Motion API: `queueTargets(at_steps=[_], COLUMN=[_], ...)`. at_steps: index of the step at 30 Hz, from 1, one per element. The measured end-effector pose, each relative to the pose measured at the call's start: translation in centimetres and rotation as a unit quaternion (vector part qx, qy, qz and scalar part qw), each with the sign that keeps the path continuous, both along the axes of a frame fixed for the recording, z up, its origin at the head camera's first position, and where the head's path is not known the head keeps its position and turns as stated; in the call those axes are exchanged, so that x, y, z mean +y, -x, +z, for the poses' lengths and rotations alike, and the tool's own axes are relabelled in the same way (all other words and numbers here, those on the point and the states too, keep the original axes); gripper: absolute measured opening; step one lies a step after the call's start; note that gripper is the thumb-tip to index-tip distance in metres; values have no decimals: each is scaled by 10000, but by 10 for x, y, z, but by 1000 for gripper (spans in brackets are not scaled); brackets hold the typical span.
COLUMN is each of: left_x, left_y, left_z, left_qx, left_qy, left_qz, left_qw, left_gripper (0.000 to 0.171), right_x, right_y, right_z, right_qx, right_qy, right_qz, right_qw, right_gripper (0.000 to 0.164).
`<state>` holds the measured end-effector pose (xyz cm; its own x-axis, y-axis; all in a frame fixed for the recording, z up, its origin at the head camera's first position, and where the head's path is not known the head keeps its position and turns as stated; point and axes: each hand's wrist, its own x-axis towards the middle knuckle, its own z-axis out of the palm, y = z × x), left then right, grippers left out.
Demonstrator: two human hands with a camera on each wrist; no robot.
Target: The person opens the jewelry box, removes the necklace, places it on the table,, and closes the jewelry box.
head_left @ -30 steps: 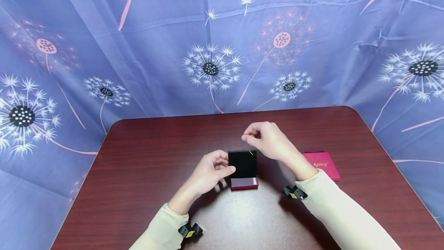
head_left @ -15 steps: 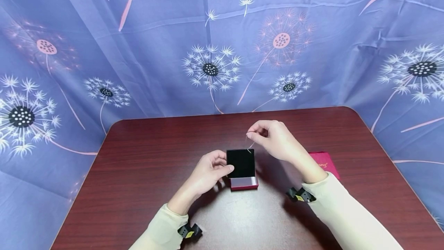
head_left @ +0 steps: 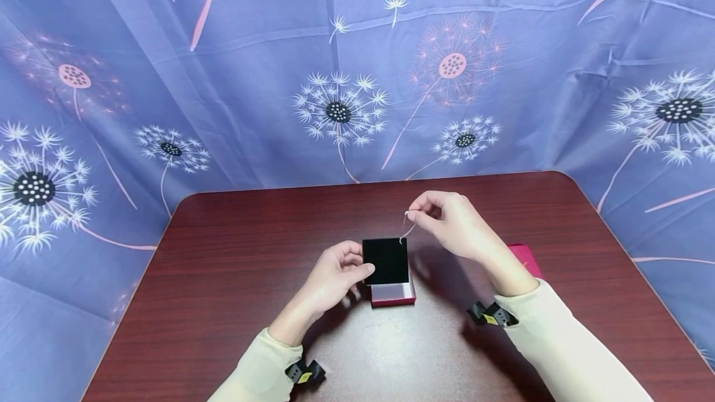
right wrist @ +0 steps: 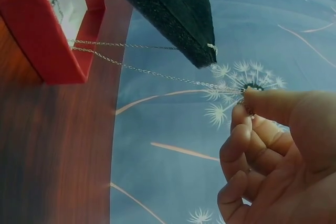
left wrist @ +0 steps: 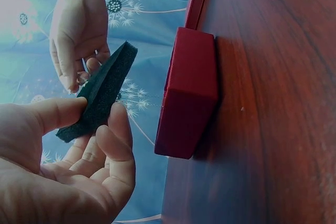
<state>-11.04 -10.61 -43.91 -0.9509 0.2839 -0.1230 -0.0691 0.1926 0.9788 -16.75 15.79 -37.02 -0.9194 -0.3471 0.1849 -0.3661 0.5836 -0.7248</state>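
My left hand (head_left: 335,272) pinches a black padded insert (head_left: 386,262) at its left edge, thumb in front and fingers behind. The insert is raised above an uncovered red jewellery box (head_left: 393,301) with a pale inside. To the right and higher, my right hand (head_left: 452,219) pinches a thin silver chain (right wrist: 157,74) between thumb and fingertips. In the right wrist view, two strands of chain run into the box, and a bit of chain hooks over the insert's corner. The left wrist view shows the insert (left wrist: 102,95) tilted and apart from the box (left wrist: 189,87).
A red lid (head_left: 524,257) with gold lettering lies right of the box, partly hidden by the right forearm. Everything stands on a dark red wooden table (head_left: 251,234). A blue dandelion-print cloth (head_left: 251,79) hangs behind and at both sides.
My right hand has moved right and slightly up, drawing out more of the chain between it and the insert. The insert has shifted slightly left in my left hand. The box stays put.
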Motion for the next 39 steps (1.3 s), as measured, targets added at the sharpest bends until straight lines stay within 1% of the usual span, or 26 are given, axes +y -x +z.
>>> queueTargets(at_steps=[5, 13, 19, 22, 30, 33, 39], left_x=[1, 1, 0, 0, 1, 0, 0], left_y=[-1, -1, -1, -1, -2, -2, -2], left_z=[2, 2, 1, 0, 2, 2, 0], left_qx=[25, -2, -31, 11, 54, 106, 98], left_qy=[16, 24, -53, -49, 10, 48, 65], left_qz=[94, 85, 23, -26, -153, -223, -335], left_qw=[10000, 10000, 10000, 10000, 9999, 9997, 9994], left_gripper=[25, 23, 21, 20, 18, 20, 24], right_x=[4, 8, 9, 10, 10, 9, 8], right_y=[0, 2, 3, 4, 8, 10, 12], right_z=[1, -3, -7, -10, -17, -20, -25], right_qx=[-46, -87, -45, -30, -76, -91, -186], right_qy=[56, -94, -259, -312, -375, -424, -493], right_qz=[-58, -237, -378, -406, -307, -298, -287], right_qw=[10000, 9996, 9989, 9987, 9988, 9986, 9982], right_gripper=[5, 4, 4, 4, 5, 5, 6])
